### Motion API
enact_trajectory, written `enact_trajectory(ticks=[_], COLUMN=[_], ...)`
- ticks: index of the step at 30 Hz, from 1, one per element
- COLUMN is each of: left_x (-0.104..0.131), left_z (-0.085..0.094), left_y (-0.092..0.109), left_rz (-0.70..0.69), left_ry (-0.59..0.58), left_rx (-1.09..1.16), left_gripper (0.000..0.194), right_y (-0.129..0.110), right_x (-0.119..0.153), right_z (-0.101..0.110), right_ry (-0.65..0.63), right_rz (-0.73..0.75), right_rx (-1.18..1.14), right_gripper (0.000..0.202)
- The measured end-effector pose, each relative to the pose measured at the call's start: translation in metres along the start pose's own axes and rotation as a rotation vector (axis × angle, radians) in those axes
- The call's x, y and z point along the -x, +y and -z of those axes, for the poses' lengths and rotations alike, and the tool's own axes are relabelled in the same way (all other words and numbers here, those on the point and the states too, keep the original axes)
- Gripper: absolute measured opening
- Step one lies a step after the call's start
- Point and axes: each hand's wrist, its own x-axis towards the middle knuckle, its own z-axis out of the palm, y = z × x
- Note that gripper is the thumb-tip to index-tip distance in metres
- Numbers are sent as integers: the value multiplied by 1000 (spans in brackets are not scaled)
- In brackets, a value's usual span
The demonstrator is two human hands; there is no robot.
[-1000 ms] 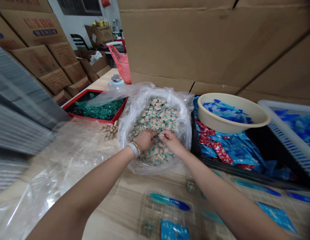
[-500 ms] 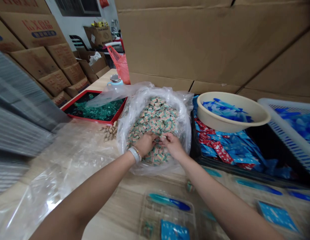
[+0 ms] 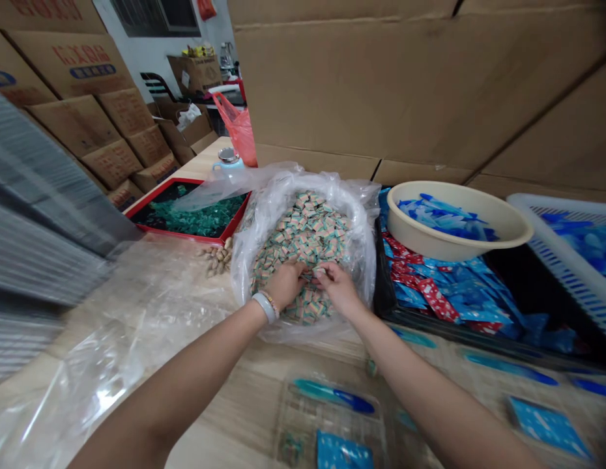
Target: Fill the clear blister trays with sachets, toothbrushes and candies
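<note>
Striped pieces (image 3: 310, 228) were heaped mid-frame, long axes strewn every way; one was pinched by the right hand (image 3: 336, 284), the left hand's (image 3: 286, 284) grip could not be told.

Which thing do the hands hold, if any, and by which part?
The right hand seems to pinch one small piece, exact spot unclear; what the left hand holds, if anything, is hidden.

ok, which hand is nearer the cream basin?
Right. The right hand is left of the cream basin and closer to the camera; the left hand is farther left.
</note>
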Motion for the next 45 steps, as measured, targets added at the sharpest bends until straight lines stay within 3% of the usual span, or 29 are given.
enact_trajectory(ticks=[5,9,13,18,26,37,41,45], left_x=[-2,-3,-4,-8,-10,-6,-10,-11], left_z=[0,1,-2,-6,-4,-11,-10,-1], left_y=[4,6,6,3,-3,7,10,20], left_rz=[4,22,1,-15,-65,-42,-32,-24], left_ry=[1,-31,20,-26,-68,15,13,-71], left_rx=[-16,-47,-56,-128,-118,-112,-131,-107], left_gripper=[26,30,43,28,18,20,22,25], right_y=[7,8,0,-9,6,6,-2,-20], right_x=[-4,-5,-5,-7,-10,-9,-9,-1], right_z=[0,0,-3,-5,2,3,0,-6], right_ry=[27,49,60,69,59,72,106,198], right_rz=[118,139,154,137,104,87,38,-4], right_rx=[163,235,324,496,277,184,228,337], right_gripper=[16,16,14,13,14,12,8,10])
